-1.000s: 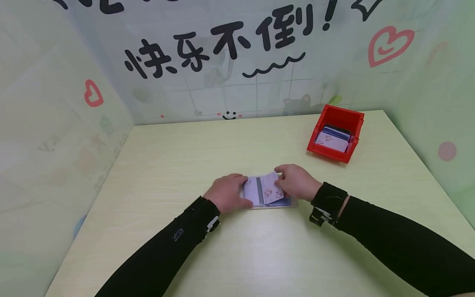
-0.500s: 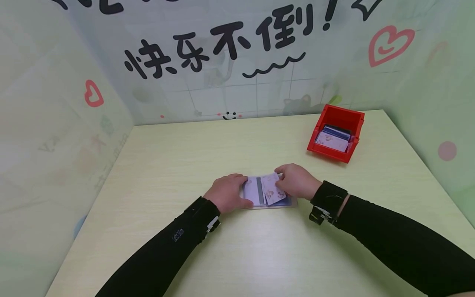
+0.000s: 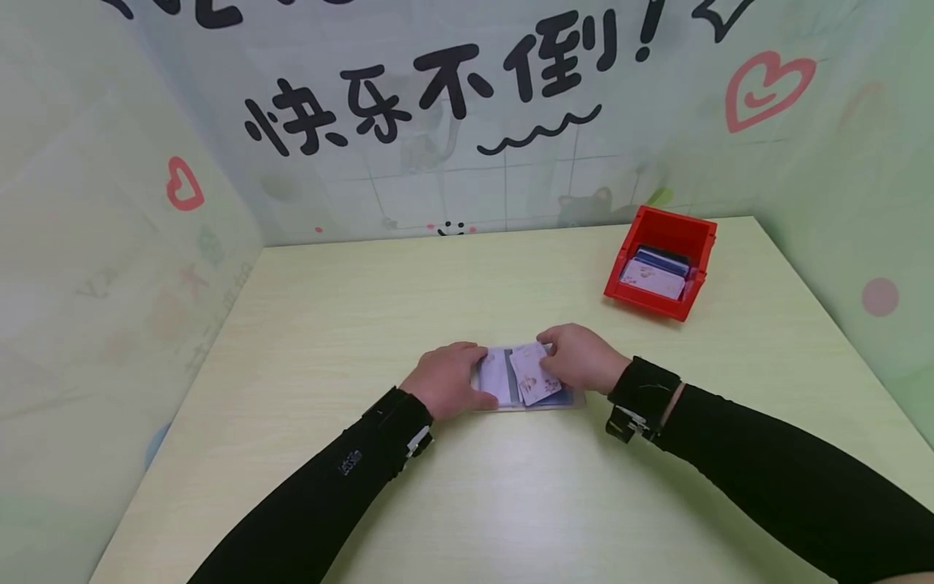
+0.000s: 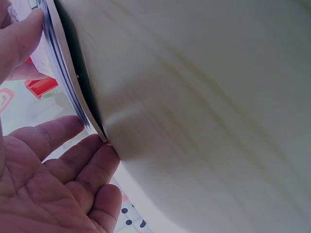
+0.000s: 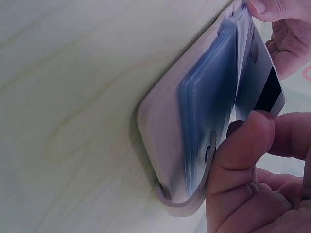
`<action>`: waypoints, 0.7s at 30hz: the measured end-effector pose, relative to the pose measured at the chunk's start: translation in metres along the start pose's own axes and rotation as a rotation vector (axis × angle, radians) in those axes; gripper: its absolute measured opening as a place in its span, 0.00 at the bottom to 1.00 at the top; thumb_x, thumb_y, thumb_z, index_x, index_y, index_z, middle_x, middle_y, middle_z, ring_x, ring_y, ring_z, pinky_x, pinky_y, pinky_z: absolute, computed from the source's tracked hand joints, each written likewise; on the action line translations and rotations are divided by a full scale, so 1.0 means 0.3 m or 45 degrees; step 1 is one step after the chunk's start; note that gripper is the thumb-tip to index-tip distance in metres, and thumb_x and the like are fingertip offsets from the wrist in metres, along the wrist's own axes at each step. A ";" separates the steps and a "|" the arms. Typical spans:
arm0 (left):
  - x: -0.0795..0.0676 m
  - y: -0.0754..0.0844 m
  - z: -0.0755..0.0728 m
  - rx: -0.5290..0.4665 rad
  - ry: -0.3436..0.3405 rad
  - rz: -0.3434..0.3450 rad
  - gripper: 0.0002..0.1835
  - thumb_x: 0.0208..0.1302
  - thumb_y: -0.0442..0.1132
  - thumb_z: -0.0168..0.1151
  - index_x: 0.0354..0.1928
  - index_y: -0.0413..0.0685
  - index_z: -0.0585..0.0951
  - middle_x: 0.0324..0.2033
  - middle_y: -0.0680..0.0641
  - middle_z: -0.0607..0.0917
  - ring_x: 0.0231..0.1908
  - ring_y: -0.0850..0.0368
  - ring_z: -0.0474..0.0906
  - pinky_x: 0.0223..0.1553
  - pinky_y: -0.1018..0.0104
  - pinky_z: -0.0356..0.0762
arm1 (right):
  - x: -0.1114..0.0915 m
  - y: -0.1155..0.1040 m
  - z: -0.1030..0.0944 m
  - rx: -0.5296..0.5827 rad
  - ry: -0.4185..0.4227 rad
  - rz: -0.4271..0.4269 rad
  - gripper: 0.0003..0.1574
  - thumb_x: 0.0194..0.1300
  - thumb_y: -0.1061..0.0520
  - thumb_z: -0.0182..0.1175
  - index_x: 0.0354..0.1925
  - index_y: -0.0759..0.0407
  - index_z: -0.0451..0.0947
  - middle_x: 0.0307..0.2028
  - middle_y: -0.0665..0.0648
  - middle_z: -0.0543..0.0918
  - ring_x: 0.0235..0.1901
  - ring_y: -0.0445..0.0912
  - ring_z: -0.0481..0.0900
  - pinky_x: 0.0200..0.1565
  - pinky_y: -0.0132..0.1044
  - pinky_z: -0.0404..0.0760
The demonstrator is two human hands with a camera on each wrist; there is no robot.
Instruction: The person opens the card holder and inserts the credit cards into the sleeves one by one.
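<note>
A card holder (image 3: pixel 495 378) with clear bluish sleeves lies spread on the table, a grey strip at its middle. My left hand (image 3: pixel 445 380) grips its left side, thumb at the near edge and fingers at the far edge. Between thumb and fingers of my right hand (image 3: pixel 581 357) is a pink flowered card (image 3: pixel 534 373), tilted over the right-hand sleeves. In the right wrist view the card (image 5: pixel 260 65) shows a dark stripe on its underside and leans away from the sleeves (image 5: pixel 206 92). Whether its inner edge sits in a sleeve, I cannot tell.
At the back right of the wooden table (image 3: pixel 350 300) stands a red bin (image 3: pixel 660 304) with several cards (image 3: pixel 652 278) in it. Printed wall panels (image 3: pixel 467 186) close off the back and both sides.
My right hand has shifted slightly left with the card, which now lies a little more askew toward the holder's middle. The left hand stays in place.
</note>
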State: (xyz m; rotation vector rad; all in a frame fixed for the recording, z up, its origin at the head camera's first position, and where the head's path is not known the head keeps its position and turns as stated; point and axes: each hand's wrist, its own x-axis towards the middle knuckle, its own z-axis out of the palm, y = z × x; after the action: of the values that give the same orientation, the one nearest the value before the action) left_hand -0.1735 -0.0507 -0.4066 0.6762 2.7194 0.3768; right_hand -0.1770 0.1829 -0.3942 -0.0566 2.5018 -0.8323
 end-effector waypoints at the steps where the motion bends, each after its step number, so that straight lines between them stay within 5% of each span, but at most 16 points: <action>1: 0.000 0.000 0.000 0.000 0.001 0.000 0.44 0.60 0.57 0.77 0.74 0.45 0.74 0.71 0.44 0.78 0.70 0.46 0.75 0.73 0.51 0.71 | 0.001 0.001 0.000 -0.008 0.000 -0.005 0.33 0.75 0.56 0.61 0.74 0.62 0.72 0.58 0.64 0.84 0.50 0.53 0.80 0.48 0.38 0.85; 12: 0.002 0.001 -0.003 0.023 0.008 0.016 0.44 0.60 0.57 0.77 0.74 0.45 0.74 0.70 0.44 0.79 0.71 0.46 0.74 0.73 0.50 0.71 | 0.010 0.011 -0.012 -0.045 0.015 -0.023 0.31 0.76 0.58 0.55 0.74 0.59 0.72 0.62 0.65 0.82 0.55 0.54 0.79 0.62 0.49 0.82; 21: 0.003 -0.002 -0.001 0.028 0.006 0.011 0.44 0.60 0.58 0.76 0.74 0.46 0.74 0.71 0.44 0.78 0.71 0.46 0.74 0.73 0.50 0.71 | 0.014 0.007 -0.012 -0.053 -0.047 -0.052 0.31 0.74 0.59 0.56 0.73 0.59 0.74 0.61 0.63 0.82 0.55 0.54 0.77 0.61 0.48 0.81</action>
State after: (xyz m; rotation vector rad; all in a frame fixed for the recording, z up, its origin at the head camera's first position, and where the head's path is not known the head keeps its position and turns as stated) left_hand -0.1745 -0.0509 -0.4068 0.6940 2.7293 0.3513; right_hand -0.1823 0.1858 -0.3948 -0.1360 2.4906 -0.7887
